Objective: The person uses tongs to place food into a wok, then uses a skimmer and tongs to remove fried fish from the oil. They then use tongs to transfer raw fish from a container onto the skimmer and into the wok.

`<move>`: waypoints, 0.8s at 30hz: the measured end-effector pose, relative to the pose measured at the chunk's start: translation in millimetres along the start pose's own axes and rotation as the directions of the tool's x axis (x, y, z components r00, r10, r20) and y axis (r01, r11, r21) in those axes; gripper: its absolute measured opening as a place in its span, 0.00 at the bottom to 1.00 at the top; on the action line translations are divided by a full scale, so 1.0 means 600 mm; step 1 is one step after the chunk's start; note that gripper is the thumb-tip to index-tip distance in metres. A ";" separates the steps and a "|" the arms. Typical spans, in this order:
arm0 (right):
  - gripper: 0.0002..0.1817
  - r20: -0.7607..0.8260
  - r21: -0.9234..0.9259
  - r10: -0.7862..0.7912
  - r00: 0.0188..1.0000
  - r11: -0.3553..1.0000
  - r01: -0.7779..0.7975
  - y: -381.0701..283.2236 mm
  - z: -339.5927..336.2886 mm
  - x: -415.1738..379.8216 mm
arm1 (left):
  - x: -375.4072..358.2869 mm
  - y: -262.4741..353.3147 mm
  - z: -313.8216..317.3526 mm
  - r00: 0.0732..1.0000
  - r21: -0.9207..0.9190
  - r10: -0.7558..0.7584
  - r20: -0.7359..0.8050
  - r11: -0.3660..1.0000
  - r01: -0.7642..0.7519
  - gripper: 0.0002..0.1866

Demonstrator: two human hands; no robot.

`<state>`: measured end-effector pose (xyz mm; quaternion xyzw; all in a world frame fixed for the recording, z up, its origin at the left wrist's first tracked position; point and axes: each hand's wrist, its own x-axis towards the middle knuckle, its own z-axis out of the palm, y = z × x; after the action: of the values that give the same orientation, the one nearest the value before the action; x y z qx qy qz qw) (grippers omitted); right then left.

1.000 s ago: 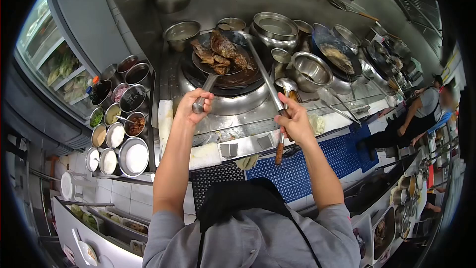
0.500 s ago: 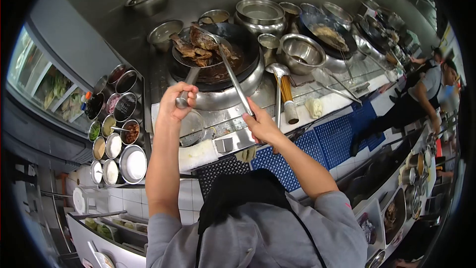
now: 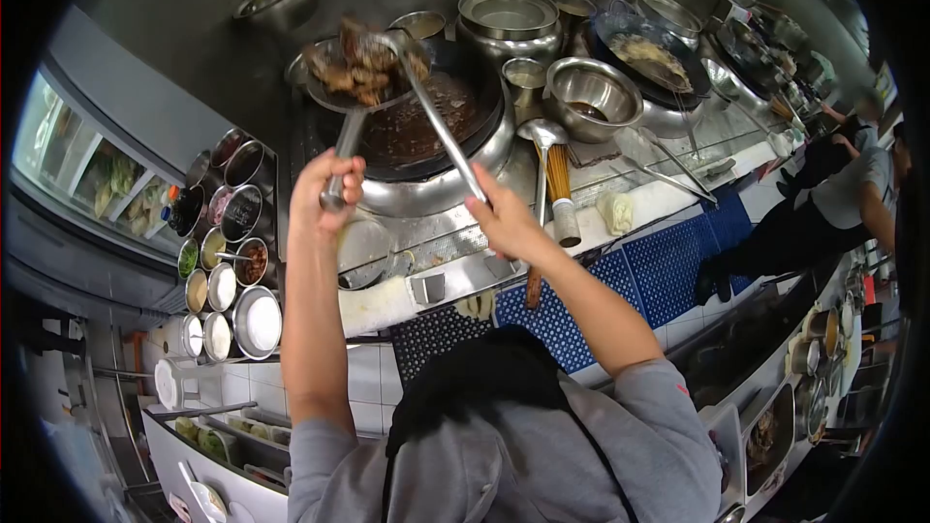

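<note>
My left hand [image 3: 325, 192] is wrapped round the metal handle of a strainer [image 3: 351, 131]. Browned pieces of meat [image 3: 363, 73] are heaped in it, a little blurred, above the left side of a black wok [image 3: 489, 77]. Dark brown sauce [image 3: 417, 126] lies in the wok. In my right hand [image 3: 509, 218] is the long handle of a metal ladle [image 3: 444, 126], whose wooden end shows below the hand. The ladle's head is up at the meat; its bowl is partly hidden among the pieces.
A steel bowl [image 3: 591, 92], a second ladle [image 3: 542, 133] and a bamboo brush [image 3: 562, 194] are right of the wok. Another wok [image 3: 605, 44] stands beyond. Seasoning tubs [image 3: 259, 320] line the left. A co-worker [image 3: 823, 194] stands at right, near blue floor mats [image 3: 620, 276].
The strainer with the meat has moved left and up, uncovering more sauce in the wok. The ladle has moved left with it. The co-worker has shifted slightly right.
</note>
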<state>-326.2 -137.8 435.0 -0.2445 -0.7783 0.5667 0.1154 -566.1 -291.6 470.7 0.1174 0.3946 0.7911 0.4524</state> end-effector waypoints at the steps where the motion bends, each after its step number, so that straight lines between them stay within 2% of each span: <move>1: 0.33 0.004 -0.015 -0.030 1.000 0.999 0.030 0.024 0.004 -0.002 | 0.001 -0.020 -0.012 0.998 -0.008 -0.020 -0.055 1.000 0.019 0.20; 3: 0.33 0.018 -0.075 0.037 0.999 0.997 -0.035 0.051 0.005 -0.012 | 0.006 -0.049 -0.048 0.989 -0.151 -0.139 0.040 0.978 0.144 0.17; 4: 0.33 0.038 -0.101 0.062 0.997 0.993 -0.058 0.049 -0.004 -0.015 | 0.003 -0.061 -0.054 0.984 -0.210 -0.175 0.036 0.961 0.179 0.16; 6: 0.32 0.075 -0.148 0.128 0.989 0.982 -0.116 0.042 -0.019 -0.027 | -0.005 -0.073 -0.052 0.987 -0.201 -0.144 0.068 0.967 0.155 0.15; 9: 0.33 -0.068 -0.213 -0.158 0.985 0.967 0.141 0.096 -0.010 -0.013 | -0.016 -0.065 -0.035 0.991 -0.109 -0.065 0.116 0.991 0.077 0.19; 10: 0.32 -0.202 -0.344 -0.469 0.860 0.856 0.386 0.114 0.000 0.004 | -0.017 -0.058 -0.030 0.986 -0.092 -0.040 0.161 0.994 0.055 0.19; 11: 0.32 -0.169 -0.236 -0.378 0.910 0.912 0.335 0.133 -0.007 0.007 | -0.016 -0.055 -0.029 0.978 -0.076 -0.016 0.209 0.997 0.032 0.20; 12: 0.32 -0.132 -0.129 -0.288 0.948 0.954 0.272 0.104 -0.025 0.001 | -0.015 -0.054 -0.035 0.973 -0.082 0.005 0.232 0.997 0.014 0.20; 14: 0.32 -0.006 0.159 -0.007 1.000 0.987 0.007 0.034 -0.063 -0.026 | -0.005 -0.056 -0.044 0.960 -0.121 0.000 0.279 0.992 0.035 0.20; 18: 0.30 -0.027 0.433 0.049 0.998 0.901 -0.033 0.032 -0.084 -0.052 | 0.017 -0.061 -0.068 0.945 -0.197 -0.073 0.318 0.970 0.141 0.21; 21: 0.30 -0.189 0.438 0.156 0.969 0.897 -0.059 0.050 -0.087 -0.082 | 0.027 -0.087 -0.103 0.946 -0.214 -0.110 0.304 0.960 0.180 0.22; 24: 0.29 -0.265 0.432 0.204 0.942 0.899 -0.073 0.084 -0.113 -0.102 | 0.027 -0.097 -0.123 0.944 -0.245 -0.142 0.296 0.945 0.219 0.23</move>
<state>-230.6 -101.3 416.2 -0.3537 -0.5928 0.6818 0.2420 -579.0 -300.8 376.9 0.1252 0.2238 0.7689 0.5857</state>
